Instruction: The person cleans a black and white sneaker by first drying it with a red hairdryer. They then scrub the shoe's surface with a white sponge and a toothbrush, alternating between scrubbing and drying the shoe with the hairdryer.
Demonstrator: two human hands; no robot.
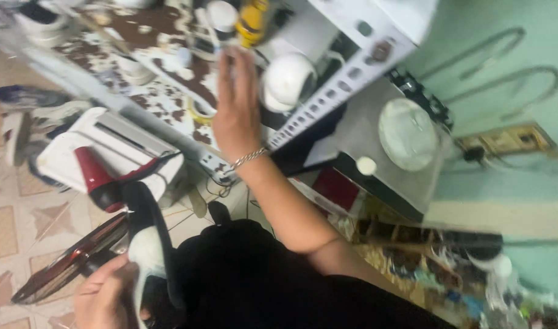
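Note:
My left hand is at the bottom left, gripping a black shoe with a white insole that points upward. My right hand, with a chain bracelet on the wrist, stretches out flat with fingers extended over a table covered in a brown-and-white patterned cloth. Its fingertips are close to a white-capped bottle and a yellow bottle. A yellow tape roll lies just left of the palm, and a white rounded object sits just right of it. The view is blurred.
A red and black shoe rests against a white box. A dark red flat piece lies on the tiled floor. More shoes are at the left. A grey surface holds a round white lid; cables hang on the green wall.

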